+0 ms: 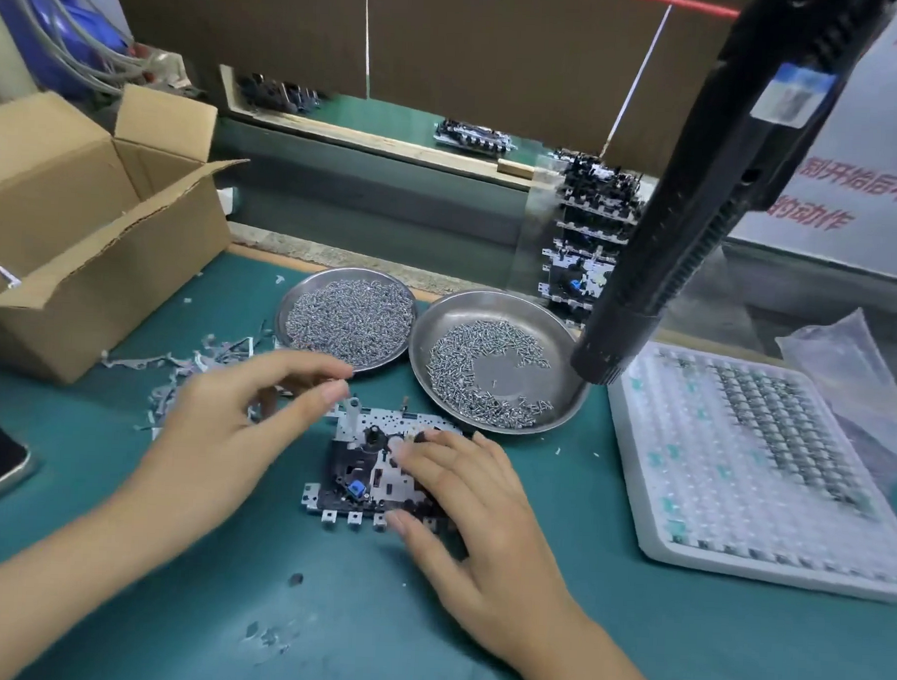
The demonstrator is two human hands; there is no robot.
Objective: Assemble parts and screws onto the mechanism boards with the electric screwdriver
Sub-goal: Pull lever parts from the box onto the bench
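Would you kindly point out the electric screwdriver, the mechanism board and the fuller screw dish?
electric screwdriver [699,207], head view, black body.
mechanism board [363,469], head view, centre.
fuller screw dish [347,320], head view, screw pile.

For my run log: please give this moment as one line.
right hand on mechanism board | left hand above | electric screwdriver hanging

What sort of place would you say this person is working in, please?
Probably a factory assembly station: two steel dishes of screws, a hanging electric screwdriver, and a stack of mechanism boards behind the mechanism board in progress.
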